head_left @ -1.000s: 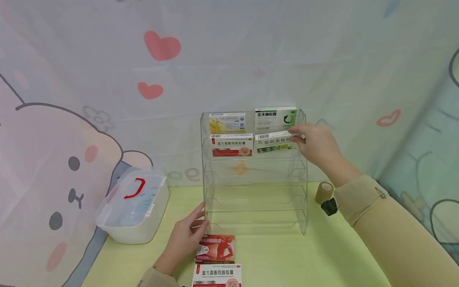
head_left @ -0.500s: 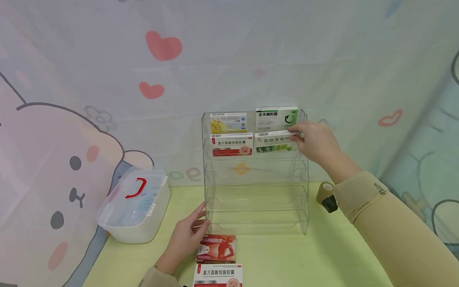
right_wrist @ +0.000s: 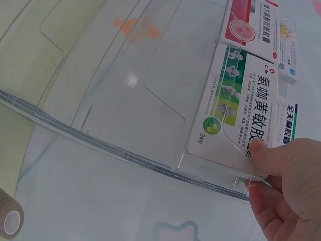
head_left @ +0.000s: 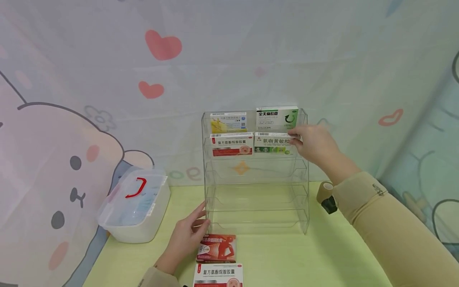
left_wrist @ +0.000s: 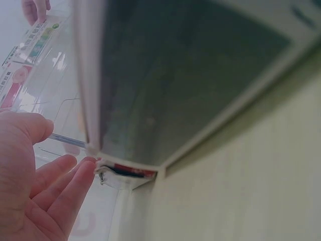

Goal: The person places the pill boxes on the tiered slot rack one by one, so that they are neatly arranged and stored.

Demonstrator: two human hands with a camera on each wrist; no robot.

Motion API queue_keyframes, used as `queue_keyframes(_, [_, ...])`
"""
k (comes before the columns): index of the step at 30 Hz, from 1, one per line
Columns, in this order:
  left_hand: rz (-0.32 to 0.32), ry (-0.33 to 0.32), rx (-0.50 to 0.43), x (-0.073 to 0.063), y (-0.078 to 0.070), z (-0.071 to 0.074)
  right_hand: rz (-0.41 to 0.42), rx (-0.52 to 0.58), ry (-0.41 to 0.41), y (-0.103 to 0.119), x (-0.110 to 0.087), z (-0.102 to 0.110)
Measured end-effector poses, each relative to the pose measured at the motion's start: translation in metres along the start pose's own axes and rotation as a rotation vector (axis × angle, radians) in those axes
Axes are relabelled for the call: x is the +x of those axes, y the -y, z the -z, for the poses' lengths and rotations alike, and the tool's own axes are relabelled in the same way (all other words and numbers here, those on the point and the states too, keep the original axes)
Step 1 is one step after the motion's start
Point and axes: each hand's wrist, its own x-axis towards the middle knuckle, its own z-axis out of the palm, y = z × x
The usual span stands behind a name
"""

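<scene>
A clear tiered display rack [head_left: 256, 199] stands on the table. My right hand [head_left: 317, 145] pinches the right end of a white-and-green medicine box [head_left: 272, 145], which sits level in the second tier from the top. In the right wrist view, the thumb lies on the front of this box and the fingers are partly hidden behind the end. My left hand [head_left: 184, 235] touches the rack's lower left side, fingers fairly straight. Beside the held box is a red-and-white medicine box [head_left: 232, 145]. Above are a yellow-and-white box [head_left: 228, 122] and another green-and-white box [head_left: 276, 118].
An orange-red medicine box [head_left: 216, 249] and a white-and-red medicine box [head_left: 218, 273] lie before the rack's left front. A lidded storage box [head_left: 140, 231] with a red handle stands at left. To the right is a brown tape roll [head_left: 324, 191] beside a small black object [head_left: 329, 205].
The right end of the white-and-green box has come down, so the box has gone from tilted to level in its tier. My left hand stays at the rack's side.
</scene>
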Motion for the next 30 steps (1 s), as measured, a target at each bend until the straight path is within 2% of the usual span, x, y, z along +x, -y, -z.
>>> queue_keyframes(16, [0.006,0.0,-0.001,0.0,0.002,0.0,0.005,0.053,-0.081,0.0,-0.012,-0.003])
queue_keyframes(20, [0.015,0.0,0.007,0.001,0.003,-0.001,0.024,0.084,-0.161,0.003,-0.017,-0.005])
queue_keyframes(23, [0.019,0.001,0.007,0.001,0.003,-0.001,0.078,0.114,-0.254,0.006,-0.02,-0.009])
queue_keyframes(26, [0.021,0.002,-0.001,0.001,0.003,-0.001,0.126,0.147,-0.313,0.011,-0.024,-0.014])
queue_keyframes(30, [0.025,0.004,-0.012,0.0,0.003,-0.001,0.176,0.181,-0.342,0.019,-0.03,-0.022])
